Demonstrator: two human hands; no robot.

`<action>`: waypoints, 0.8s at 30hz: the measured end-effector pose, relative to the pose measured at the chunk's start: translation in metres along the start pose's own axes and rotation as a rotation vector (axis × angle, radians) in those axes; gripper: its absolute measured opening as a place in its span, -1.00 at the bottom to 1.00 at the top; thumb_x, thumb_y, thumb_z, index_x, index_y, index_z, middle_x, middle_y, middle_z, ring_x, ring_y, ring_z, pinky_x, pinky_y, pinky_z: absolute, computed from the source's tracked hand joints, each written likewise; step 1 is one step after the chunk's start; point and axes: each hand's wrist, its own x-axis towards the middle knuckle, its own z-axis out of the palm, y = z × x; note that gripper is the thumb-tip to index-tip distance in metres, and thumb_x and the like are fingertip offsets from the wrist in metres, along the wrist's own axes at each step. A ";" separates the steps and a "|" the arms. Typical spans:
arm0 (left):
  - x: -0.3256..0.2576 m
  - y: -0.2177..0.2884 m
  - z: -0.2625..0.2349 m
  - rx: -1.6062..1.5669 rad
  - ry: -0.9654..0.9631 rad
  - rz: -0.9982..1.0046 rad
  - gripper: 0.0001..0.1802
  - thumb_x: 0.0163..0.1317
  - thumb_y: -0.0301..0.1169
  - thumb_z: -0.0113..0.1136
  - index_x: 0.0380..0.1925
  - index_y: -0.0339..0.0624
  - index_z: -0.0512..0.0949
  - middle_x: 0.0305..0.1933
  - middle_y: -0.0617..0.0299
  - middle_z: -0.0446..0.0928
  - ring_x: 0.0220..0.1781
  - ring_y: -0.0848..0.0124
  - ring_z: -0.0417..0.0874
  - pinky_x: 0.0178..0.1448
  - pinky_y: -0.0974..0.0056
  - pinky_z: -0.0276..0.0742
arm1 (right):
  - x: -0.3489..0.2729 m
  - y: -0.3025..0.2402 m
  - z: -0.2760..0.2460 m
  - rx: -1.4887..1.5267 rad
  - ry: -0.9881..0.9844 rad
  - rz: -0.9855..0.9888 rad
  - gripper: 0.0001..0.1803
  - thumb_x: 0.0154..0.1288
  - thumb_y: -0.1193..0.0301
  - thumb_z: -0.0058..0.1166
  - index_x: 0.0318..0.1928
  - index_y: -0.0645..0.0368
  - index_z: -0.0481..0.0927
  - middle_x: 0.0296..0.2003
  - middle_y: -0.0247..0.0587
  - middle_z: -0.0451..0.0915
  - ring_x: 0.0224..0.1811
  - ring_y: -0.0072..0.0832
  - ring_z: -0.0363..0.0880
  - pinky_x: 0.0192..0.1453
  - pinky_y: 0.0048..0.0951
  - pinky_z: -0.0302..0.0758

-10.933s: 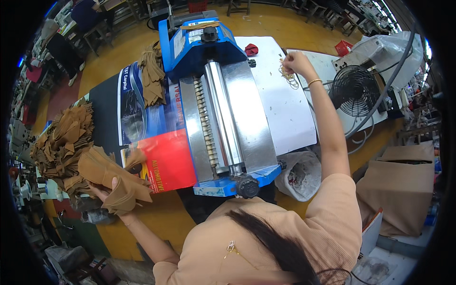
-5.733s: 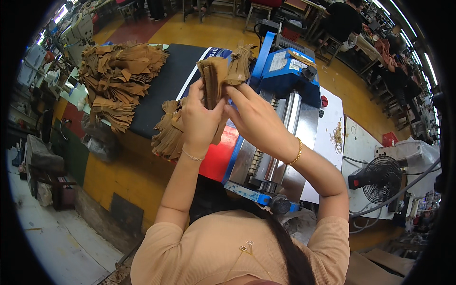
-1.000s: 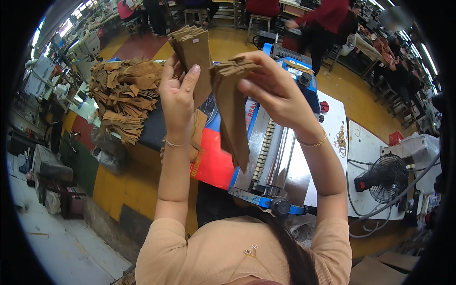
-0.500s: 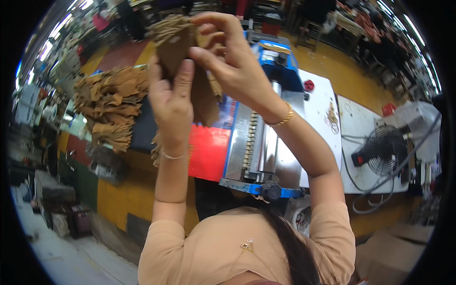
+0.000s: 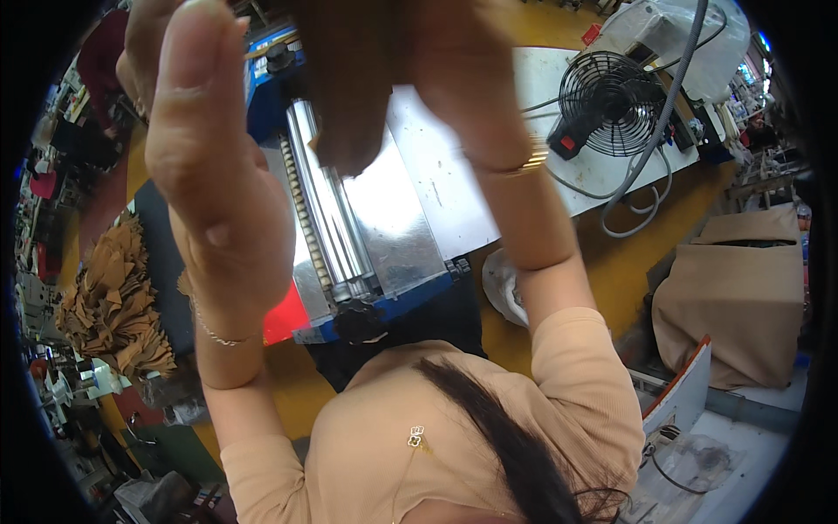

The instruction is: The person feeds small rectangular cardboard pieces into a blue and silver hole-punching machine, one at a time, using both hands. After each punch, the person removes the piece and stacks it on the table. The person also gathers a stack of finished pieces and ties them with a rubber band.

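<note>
Head view: your left hand [image 5: 223, 175] is huge up front, can't tell if it's gripping since the fingertips run out of frame. Your right hand [image 5: 458, 79], kinda blurry, has hold of a dark brown bundle [image 5: 349, 96] hanging over the roller machine [image 5: 336, 218]. On your left there's a brown pile [image 5: 109, 301] beside a black mat [image 5: 166, 253]. On your right, a black fan [image 5: 615, 100] sits on a white surface [image 5: 602, 179], with yellow floor [image 5: 611, 279] below and a tan covered box [image 5: 733, 306] further out.
</note>
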 end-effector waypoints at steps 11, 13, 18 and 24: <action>-0.087 -0.039 -0.111 -0.039 0.258 -0.621 -0.29 0.48 0.09 -0.26 0.44 -0.13 0.10 0.25 0.12 0.33 0.19 0.28 0.45 0.21 0.23 0.33 | -0.152 -0.098 -0.200 -0.903 -0.313 0.823 -0.44 0.35 0.04 0.09 0.02 0.35 0.59 -0.10 -0.16 0.65 -0.05 -0.48 0.57 0.11 -0.47 0.49; -0.117 -0.039 -0.136 -0.016 0.368 -0.717 -0.33 0.50 0.04 -0.24 0.44 -0.11 0.10 0.23 0.10 0.32 0.20 0.24 0.44 0.21 0.22 0.34 | -0.166 -0.052 -0.212 -0.904 -0.401 0.955 -0.54 0.36 0.14 0.09 0.02 0.30 0.60 -0.12 -0.11 0.68 -0.11 -0.40 0.60 0.05 -0.40 0.49; -0.173 -0.025 -0.178 0.176 0.631 -0.874 -0.40 0.52 -0.01 -0.24 0.43 -0.05 0.11 0.23 0.07 0.27 0.17 0.21 0.45 0.18 0.23 0.39 | -0.194 0.069 -0.201 -0.708 -0.532 1.210 -0.49 0.28 0.00 0.17 0.00 0.17 0.66 -0.15 -0.11 0.70 -0.06 -0.33 0.61 0.08 -0.42 0.46; -0.195 -0.015 -0.198 0.325 0.711 -0.921 -0.36 0.51 0.03 -0.21 0.44 -0.05 0.08 0.29 0.00 0.21 0.19 0.18 0.46 0.18 0.21 0.41 | -0.199 0.114 -0.175 -1.012 -0.805 1.025 -0.48 0.25 -0.15 0.08 -0.04 -0.03 0.69 -0.10 -0.19 0.60 0.04 -0.21 0.51 0.16 -0.14 0.33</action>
